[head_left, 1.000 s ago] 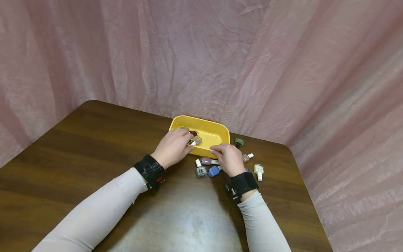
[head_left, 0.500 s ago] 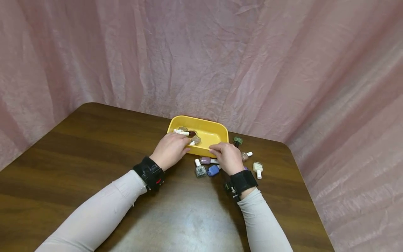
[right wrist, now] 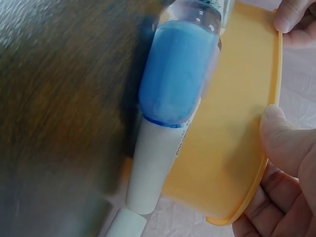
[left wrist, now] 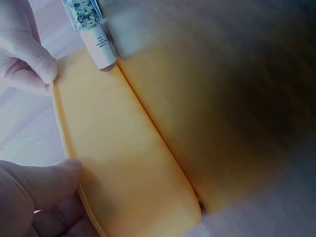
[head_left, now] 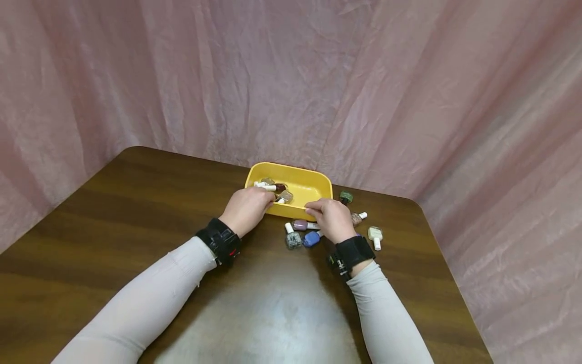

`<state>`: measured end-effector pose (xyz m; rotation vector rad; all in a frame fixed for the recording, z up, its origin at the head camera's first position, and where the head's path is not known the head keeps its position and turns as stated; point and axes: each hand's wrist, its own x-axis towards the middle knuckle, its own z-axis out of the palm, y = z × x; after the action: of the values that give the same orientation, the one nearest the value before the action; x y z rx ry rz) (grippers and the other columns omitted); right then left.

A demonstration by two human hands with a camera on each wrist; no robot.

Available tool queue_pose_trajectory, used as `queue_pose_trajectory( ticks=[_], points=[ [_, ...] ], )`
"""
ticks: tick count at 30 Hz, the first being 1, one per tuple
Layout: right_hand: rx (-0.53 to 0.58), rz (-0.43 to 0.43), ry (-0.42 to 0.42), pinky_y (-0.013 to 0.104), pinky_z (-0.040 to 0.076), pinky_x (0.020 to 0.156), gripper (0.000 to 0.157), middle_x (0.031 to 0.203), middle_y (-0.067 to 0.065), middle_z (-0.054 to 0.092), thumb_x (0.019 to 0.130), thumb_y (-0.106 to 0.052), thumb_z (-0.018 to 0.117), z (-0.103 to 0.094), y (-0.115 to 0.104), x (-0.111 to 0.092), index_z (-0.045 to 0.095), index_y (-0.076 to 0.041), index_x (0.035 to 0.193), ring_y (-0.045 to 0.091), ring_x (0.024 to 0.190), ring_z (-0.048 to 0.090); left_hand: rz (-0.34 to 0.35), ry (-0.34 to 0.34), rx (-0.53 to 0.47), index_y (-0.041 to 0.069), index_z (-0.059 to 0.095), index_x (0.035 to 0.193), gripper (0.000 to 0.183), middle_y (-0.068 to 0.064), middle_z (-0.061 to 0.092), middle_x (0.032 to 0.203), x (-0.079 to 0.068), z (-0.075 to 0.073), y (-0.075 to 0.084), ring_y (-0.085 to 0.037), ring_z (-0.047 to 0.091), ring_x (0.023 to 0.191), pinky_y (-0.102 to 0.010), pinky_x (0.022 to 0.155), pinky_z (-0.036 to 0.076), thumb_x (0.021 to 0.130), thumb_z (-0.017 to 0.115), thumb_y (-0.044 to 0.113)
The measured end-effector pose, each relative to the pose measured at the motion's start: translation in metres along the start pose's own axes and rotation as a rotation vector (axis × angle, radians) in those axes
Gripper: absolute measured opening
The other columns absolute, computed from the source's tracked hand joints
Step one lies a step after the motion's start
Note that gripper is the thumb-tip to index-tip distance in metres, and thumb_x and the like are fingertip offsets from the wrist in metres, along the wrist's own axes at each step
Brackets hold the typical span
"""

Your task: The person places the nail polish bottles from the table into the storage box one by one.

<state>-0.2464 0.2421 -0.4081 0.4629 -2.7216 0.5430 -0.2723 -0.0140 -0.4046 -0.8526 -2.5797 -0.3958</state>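
A yellow plastic bin (head_left: pixel 306 178) stands near the table's far edge. Several nail polish bottles lie at its left end, among them a dark red one (head_left: pixel 280 187) and a clear glittery one (head_left: pixel 286 196). My left hand (head_left: pixel 245 210) pinches the bin's near rim at the left, thumb outside and fingers curled over the inside. Farther right on that rim, my right hand (head_left: pixel 334 220) grips with thumb and fingers. Below the rim lie a mauve bottle (head_left: pixel 300 225), a blue bottle (right wrist: pixel 175 69) and a speckled bottle (head_left: pixel 293 240), outside the bin.
Right of the bin lie a green bottle (head_left: pixel 346 196), a brownish glitter bottle (head_left: pixel 356 218) and a cream bottle (head_left: pixel 375 233), all on the brown wooden table (head_left: pixel 159 202). A pink curtain (head_left: pixel 273 91) hangs behind the table's far edge.
My left hand's fingers have drawn back from over the bottles to the bin's near rim, uncovering white caps. My right hand has kept its grip on the rim.
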Motion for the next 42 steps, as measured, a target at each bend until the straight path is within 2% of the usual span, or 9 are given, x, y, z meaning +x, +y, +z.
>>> queue_pose_trajectory(
  ticks=[8, 14, 18, 24, 27, 32, 37, 42],
  points=[
    [-0.016, 0.026, -0.044, 0.051, 0.059, 0.094, 0.021, 0.115, 0.006, 0.083, 0.106, -0.024, 0.076, -0.016, 0.003, 0.020, 0.087, -0.013, 0.120, 0.029, 0.109, 0.077, -0.018, -0.021, 0.007, 0.010, 0.085, 0.106, 0.013, -0.009, 0.082, 0.101, 0.021, -0.007, -0.005, -0.029, 0.077, 0.094, -0.051, 0.085, 0.062, 0.107, 0.075, 0.017],
    [-0.007, 0.017, -0.099, 0.050, 0.058, 0.094, 0.023, 0.115, 0.007, 0.083, 0.108, -0.024, 0.073, -0.023, 0.007, 0.025, 0.085, -0.012, 0.123, 0.029, 0.106, 0.076, -0.016, -0.041, 0.033, 0.011, 0.086, 0.106, 0.013, -0.009, 0.082, 0.102, 0.028, -0.004, -0.004, -0.030, 0.078, 0.094, -0.051, 0.085, 0.062, 0.106, 0.074, 0.016],
    [-0.003, 0.027, -0.114, 0.047, 0.058, 0.088, 0.022, 0.109, 0.005, 0.083, 0.108, -0.023, 0.074, -0.026, 0.013, 0.015, 0.085, -0.012, 0.123, 0.025, 0.096, 0.075, 0.027, -0.048, 0.050, 0.013, 0.086, 0.108, 0.014, -0.008, 0.082, 0.103, 0.026, 0.003, 0.003, -0.028, 0.078, 0.094, -0.049, 0.083, 0.063, 0.106, 0.072, 0.014],
    [-0.031, -0.017, -0.132, 0.044, 0.059, 0.083, 0.021, 0.105, 0.003, 0.082, 0.107, -0.024, 0.076, -0.018, 0.016, -0.007, 0.086, -0.012, 0.121, 0.021, 0.090, 0.073, 0.035, -0.068, 0.048, 0.015, 0.087, 0.108, 0.013, -0.005, 0.082, 0.101, 0.010, 0.013, 0.011, -0.026, 0.077, 0.089, -0.048, 0.078, 0.063, 0.105, 0.075, 0.013],
    [-0.058, -0.066, -0.096, 0.045, 0.061, 0.085, 0.024, 0.109, 0.003, 0.082, 0.105, -0.026, 0.079, -0.015, 0.017, -0.018, 0.085, -0.012, 0.123, 0.023, 0.096, 0.075, 0.033, -0.066, 0.053, 0.016, 0.087, 0.107, 0.011, -0.005, 0.082, 0.099, 0.003, 0.015, 0.014, -0.026, 0.077, 0.087, -0.048, 0.077, 0.064, 0.104, 0.077, 0.013],
    [-0.084, -0.105, 0.015, 0.051, 0.060, 0.098, 0.036, 0.126, 0.008, 0.080, 0.101, -0.028, 0.083, -0.019, 0.026, -0.035, 0.080, -0.010, 0.133, 0.030, 0.120, 0.074, 0.043, -0.062, 0.046, 0.016, 0.087, 0.107, 0.011, -0.006, 0.082, 0.098, 0.000, 0.016, 0.020, -0.026, 0.077, 0.086, -0.048, 0.076, 0.063, 0.103, 0.077, 0.013],
    [-0.092, -0.086, 0.086, 0.055, 0.057, 0.106, 0.046, 0.138, 0.013, 0.075, 0.102, -0.029, 0.082, -0.033, 0.042, -0.044, 0.075, -0.007, 0.142, 0.035, 0.130, 0.069, 0.051, -0.051, 0.053, 0.017, 0.087, 0.106, 0.011, -0.005, 0.082, 0.097, 0.000, 0.017, 0.023, -0.027, 0.076, 0.084, -0.048, 0.073, 0.062, 0.103, 0.077, 0.013],
    [-0.131, -0.029, 0.099, 0.058, 0.053, 0.111, 0.053, 0.147, 0.016, 0.070, 0.104, -0.031, 0.079, -0.044, 0.056, -0.045, 0.068, -0.007, 0.150, 0.039, 0.135, 0.065, 0.057, -0.044, 0.060, 0.017, 0.086, 0.103, 0.010, -0.004, 0.081, 0.095, -0.003, 0.018, 0.022, -0.026, 0.074, 0.081, -0.048, 0.072, 0.062, 0.102, 0.077, 0.012]
  ],
)
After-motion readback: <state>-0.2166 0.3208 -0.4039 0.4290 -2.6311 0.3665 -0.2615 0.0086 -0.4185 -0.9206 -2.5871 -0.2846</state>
